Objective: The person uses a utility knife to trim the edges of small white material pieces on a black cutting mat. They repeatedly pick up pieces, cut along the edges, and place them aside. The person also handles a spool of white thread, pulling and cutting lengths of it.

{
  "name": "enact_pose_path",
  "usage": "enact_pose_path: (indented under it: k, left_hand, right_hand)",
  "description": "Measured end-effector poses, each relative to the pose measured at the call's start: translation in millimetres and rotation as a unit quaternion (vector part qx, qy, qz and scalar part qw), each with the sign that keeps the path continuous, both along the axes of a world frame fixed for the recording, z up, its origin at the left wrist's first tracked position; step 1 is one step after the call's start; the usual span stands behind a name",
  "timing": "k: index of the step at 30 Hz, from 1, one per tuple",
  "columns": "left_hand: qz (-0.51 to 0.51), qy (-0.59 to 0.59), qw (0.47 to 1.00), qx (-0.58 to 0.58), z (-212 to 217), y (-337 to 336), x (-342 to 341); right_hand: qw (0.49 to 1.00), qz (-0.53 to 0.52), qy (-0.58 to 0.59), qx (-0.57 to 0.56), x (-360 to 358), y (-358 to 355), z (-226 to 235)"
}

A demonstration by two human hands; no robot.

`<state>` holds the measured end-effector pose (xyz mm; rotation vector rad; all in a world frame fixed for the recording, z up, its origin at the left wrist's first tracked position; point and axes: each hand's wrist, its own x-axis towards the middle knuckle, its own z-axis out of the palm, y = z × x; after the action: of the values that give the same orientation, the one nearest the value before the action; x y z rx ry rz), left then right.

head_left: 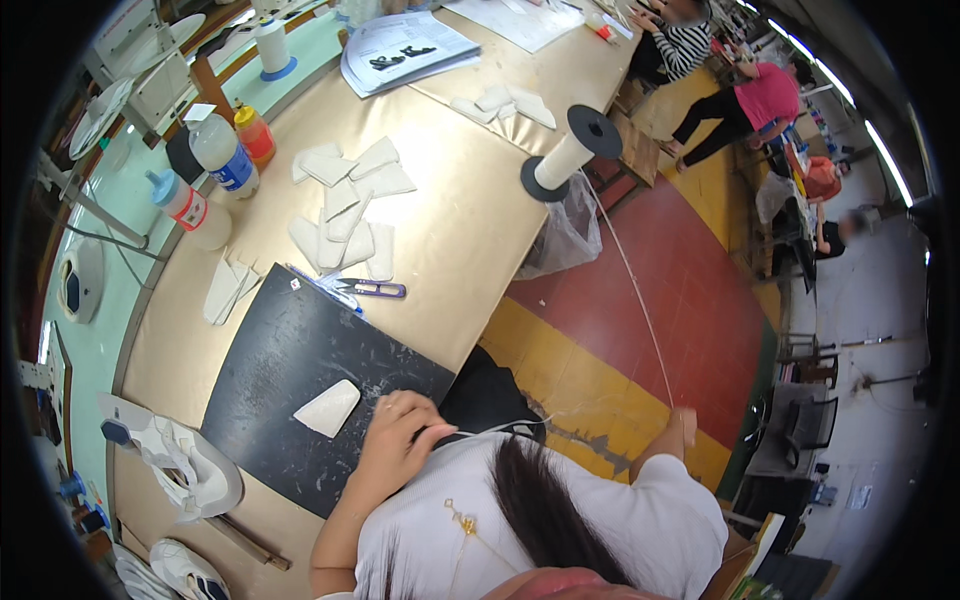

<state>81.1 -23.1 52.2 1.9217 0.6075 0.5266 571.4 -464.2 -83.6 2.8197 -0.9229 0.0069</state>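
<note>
Nearest the camera, lower centre of frame: one white shirt [430, 530], a lock of dark hair [545, 510] lying over it; left hand [403, 440], centre of frame, thumb and forefinger pinching a pale cord [634, 275]; right hand [677, 432], right of centre, fingers curled together where the cord enters, exact grip too small to tell; cord rising from the right hand to a black-flanged spool [566, 165], upper centre, standing at the table's edge; one black mat [285, 440], left of centre, bearing a single off-white piece [328, 408] beside the left hand; purple-handled snips [375, 289] at the mat's upper edge; loose off-white pieces [342, 197] above, some overlapping; three squeeze bottles [222, 152], upper left; one white shoe upper [190, 465], lower left.
</note>
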Motion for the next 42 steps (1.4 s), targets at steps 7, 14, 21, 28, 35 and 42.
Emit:
enact_pose_path:
  k: [7,14,21,28,35,42]
  left_hand:
    - [-0.058,-0.01,0.997,-0.05,-26,-3,42]
    - [0.154,0.037,0.987,0.012,-23,11,11]
    - [0.278,0.1,0.953,0.064,-22,2,-30]
    - [0.373,0.11,0.916,0.1,-23,-14,-42]
    - [0.47,0.107,0.875,0.049,-20,-31,-65]
    - [0.466,0.124,0.87,0.097,-43,-40,-79]
  right_hand:
    - [0.987,-0.042,0.154,-0.003,-4,-79,-14]
    - [0.987,0.146,0.068,-0.006,48,65,-47]
    - [0.687,0.624,-0.263,0.262,65,312,57]
    - [0.242,0.801,0.358,0.414,-261,484,132]
    - [0.236,0.523,0.743,0.345,-355,483,104]
    - [0.264,0.575,0.682,0.367,-350,493,100]
